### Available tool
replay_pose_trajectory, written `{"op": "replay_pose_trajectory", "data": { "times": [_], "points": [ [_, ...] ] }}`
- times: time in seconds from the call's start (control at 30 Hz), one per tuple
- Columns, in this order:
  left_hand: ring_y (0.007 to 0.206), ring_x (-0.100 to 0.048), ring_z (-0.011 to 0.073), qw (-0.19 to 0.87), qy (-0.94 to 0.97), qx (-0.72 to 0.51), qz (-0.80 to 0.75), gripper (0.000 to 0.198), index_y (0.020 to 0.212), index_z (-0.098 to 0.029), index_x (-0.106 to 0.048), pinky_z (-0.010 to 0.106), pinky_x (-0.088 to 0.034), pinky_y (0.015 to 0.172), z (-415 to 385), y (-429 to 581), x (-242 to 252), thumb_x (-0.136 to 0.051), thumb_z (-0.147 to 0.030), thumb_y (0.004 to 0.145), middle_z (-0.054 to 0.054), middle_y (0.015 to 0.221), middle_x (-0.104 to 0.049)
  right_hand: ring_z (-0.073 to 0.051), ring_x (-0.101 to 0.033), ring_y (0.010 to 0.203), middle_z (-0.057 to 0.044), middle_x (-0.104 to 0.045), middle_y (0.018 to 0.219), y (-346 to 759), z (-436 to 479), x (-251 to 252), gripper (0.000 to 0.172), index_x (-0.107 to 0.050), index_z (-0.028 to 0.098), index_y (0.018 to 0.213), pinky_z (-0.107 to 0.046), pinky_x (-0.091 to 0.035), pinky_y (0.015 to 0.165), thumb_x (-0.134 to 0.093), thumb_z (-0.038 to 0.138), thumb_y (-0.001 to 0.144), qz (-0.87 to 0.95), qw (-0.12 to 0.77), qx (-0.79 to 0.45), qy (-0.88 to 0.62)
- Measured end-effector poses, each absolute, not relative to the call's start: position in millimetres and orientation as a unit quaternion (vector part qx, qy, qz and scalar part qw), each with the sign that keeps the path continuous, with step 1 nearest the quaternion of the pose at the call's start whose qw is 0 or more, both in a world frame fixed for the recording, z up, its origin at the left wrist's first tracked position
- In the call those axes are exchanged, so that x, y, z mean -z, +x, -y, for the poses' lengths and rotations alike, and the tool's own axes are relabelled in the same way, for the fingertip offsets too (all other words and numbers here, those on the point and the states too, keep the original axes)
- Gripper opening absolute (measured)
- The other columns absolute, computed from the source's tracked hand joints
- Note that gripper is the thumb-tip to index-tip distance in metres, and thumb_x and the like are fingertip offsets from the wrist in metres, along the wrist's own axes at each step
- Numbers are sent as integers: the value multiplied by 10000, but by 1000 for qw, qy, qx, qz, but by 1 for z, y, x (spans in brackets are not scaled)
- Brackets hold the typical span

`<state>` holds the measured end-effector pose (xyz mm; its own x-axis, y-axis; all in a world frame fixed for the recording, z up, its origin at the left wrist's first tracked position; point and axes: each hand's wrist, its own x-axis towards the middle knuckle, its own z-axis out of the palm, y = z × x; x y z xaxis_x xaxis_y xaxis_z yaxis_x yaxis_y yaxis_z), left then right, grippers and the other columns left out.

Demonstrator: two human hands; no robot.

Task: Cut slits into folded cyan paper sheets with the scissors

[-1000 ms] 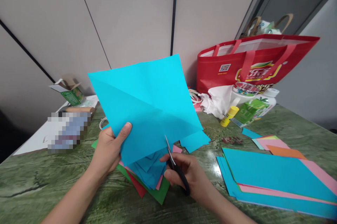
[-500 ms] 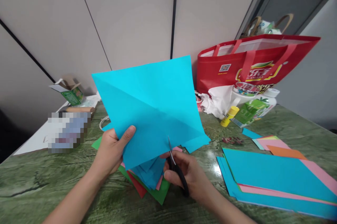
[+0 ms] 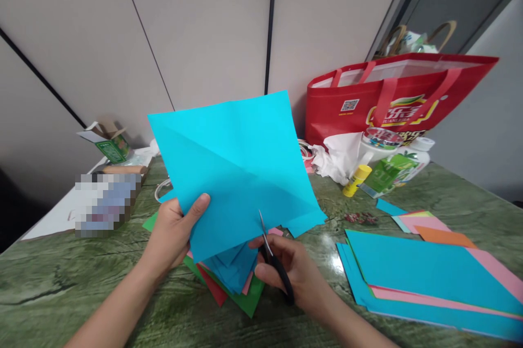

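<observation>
My left hand (image 3: 175,231) pinches the lower left edge of a blue sheet of paper (image 3: 232,168), thumb in front and fingers behind. Faint diagonal creases cross the sheet, which is held up and tilted above the table. Black-handled scissors (image 3: 278,269) sit in my right hand (image 3: 292,269), at the sheet's lower edge. One blade shows in front of the paper, pointing up; the other blade is hidden behind it. Below the sheet lies a pile of coloured paper pieces (image 3: 235,272), blue on top, with green, red and pink underneath.
More coloured sheets (image 3: 417,266) are stacked at the right on the green table (image 3: 73,293). Behind them stand a yellow glue stick (image 3: 357,181), crumpled tissue (image 3: 337,157), a green-and-white carton (image 3: 388,174) and a red bag (image 3: 347,114). At left are an opened small box (image 3: 112,146) and a blurred item (image 3: 108,203).
The top of the blue sheet has bent slightly, its upper right corner shifting left and a little down. Both hands and the scissors stay almost in place.
</observation>
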<state>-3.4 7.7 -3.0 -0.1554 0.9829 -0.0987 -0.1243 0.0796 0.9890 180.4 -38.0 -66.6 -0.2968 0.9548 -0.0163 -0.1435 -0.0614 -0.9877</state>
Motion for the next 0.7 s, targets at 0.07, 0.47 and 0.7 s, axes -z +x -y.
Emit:
{"op": "replay_pose_trajectory", "data": {
  "times": [0.07,0.47,0.7],
  "points": [
    [642,-662,305,525,409,-524,-531,403,883,-143,-666,335,-524,431,-8,-4,4,-732,-336,535,76,629,-715,-117,-424,540,17,-469,581,181,38,67,347,-603,135,841,-229,-355,483,-673,401,630,530,448,-602,-395],
    [610,-656,289,540,414,-509,-527,453,938,-152,-645,319,-500,404,-8,-5,4,-718,-372,549,74,664,-718,-86,-357,475,52,-375,523,179,38,72,386,-604,137,824,-224,-285,454,-676,452,614,492,451,-636,-387],
    [597,-656,289,538,413,-509,-530,446,912,-149,-651,333,-506,423,-9,-4,5,-718,-385,539,63,608,-708,-91,-382,449,54,-381,495,178,38,71,376,-592,141,793,-230,-305,443,-680,453,601,487,448,-637,-395]
  ]
}}
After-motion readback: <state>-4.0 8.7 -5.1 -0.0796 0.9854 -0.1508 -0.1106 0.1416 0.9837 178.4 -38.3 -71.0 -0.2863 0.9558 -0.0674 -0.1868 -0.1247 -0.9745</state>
